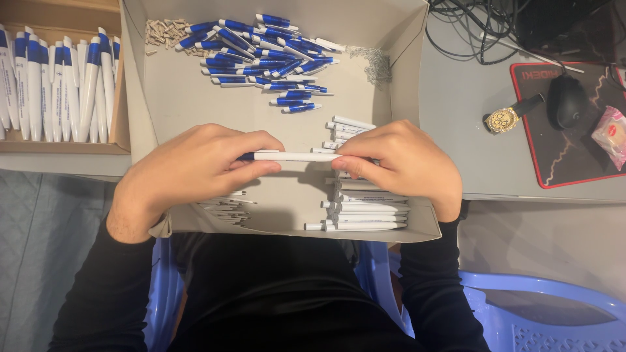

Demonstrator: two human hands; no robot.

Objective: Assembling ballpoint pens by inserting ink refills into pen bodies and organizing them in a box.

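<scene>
The left hand (pixel 189 171) and right hand (pixel 401 163) are pinching a white pen barrel (pixel 297 156) by its two ends, fingers closed around it, over the cardboard tray (pixel 169 98). It looks light, stiff and smooth; gripping near the ends seems steadiest. More white barrels (pixel 365 210) are lying just below the right hand.

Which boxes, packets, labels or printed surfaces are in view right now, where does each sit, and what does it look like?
Open cardboard box: centre, in front of both hands, grey-beige inside, holding blue-and-white pen parts.
Brown box: upper left, filled with upright assembled white-and-blue pens.
Mouse mat: right on the desk, black with red border and printed lettering, a mouse on it.
Small packet: far right edge, pink and white wrapper.
No screens or signs in view.
</scene>
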